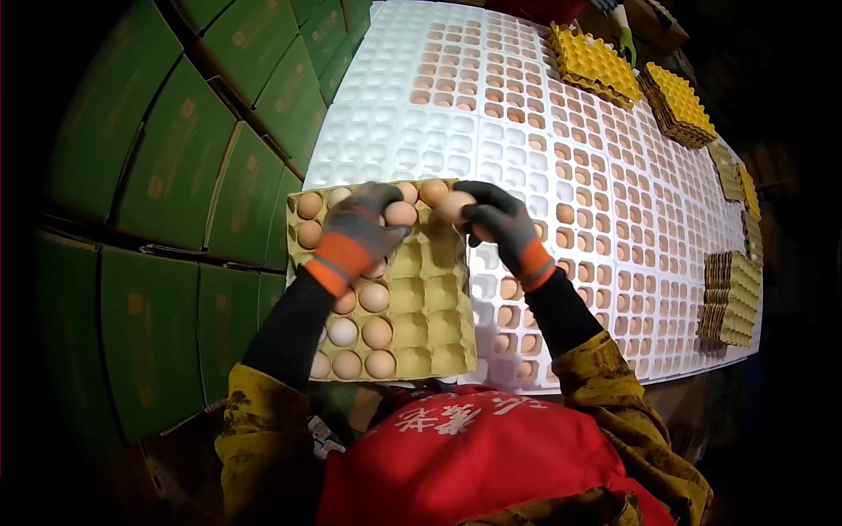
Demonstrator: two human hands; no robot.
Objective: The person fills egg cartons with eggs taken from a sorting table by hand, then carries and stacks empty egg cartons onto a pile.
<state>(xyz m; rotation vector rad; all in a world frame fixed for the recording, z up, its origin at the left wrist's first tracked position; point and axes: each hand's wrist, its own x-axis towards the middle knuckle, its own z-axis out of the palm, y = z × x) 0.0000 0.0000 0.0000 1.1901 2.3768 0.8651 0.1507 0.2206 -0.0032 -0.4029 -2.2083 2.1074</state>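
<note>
A yellowish egg tray lies before me, partly filled with brown and paler eggs. Its lower right cups hold nothing. My left hand, in a grey and orange glove, reaches over the tray with its fingers closed round a brown egg. At the tray's upper right edge, my right hand, gloved alike, grips a pale brown egg. Part of another egg shows beneath those fingers; whether it is held too I cannot tell. A brown egg sits in the back row between my hands.
White foam trays cover the table, many cups filled with eggs. Green boxes are stacked along the left. Yellow egg trays and a paler tray stack stand toward the right. Another person's gloved hand shows at the far end.
</note>
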